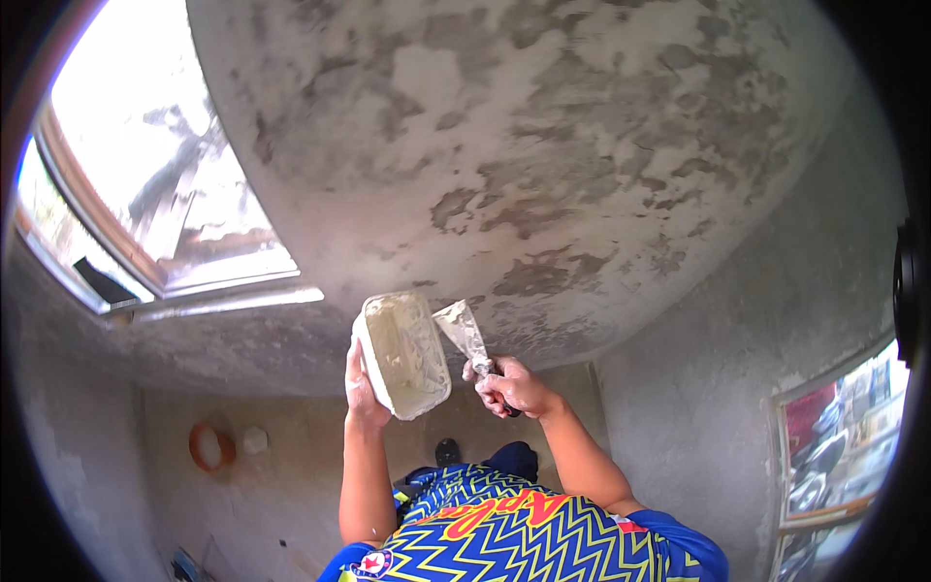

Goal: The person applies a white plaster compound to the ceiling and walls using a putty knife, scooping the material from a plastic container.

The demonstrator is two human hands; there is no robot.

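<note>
Daylight on patchy grey

Pale and dark blotches mottle the broad far surface (582, 145), apparently a wall, though the fisheye bend leaves that uncertain. A glaring window (145, 136) stands at left; a smaller window (844, 456) is at right, in a plainer grey wall (679, 388). An orange ring (211, 448) lies left on the dull floor (262, 504).

Tub (373, 349): off-white, cream filler (419, 373) smeared inside. Putty knife (464, 333): blade streaked whitish, handle black. Front wall (582, 175): blotchy, dark grey patches through pale grey-white. Right wall (679, 359): more even grey. Shirt (572, 548): blue with yellow zigzags (loudest thing here), orange-red lettering (485, 519). Shoe (446, 451): black. Floor ring (197, 448): orange-brown.
</note>
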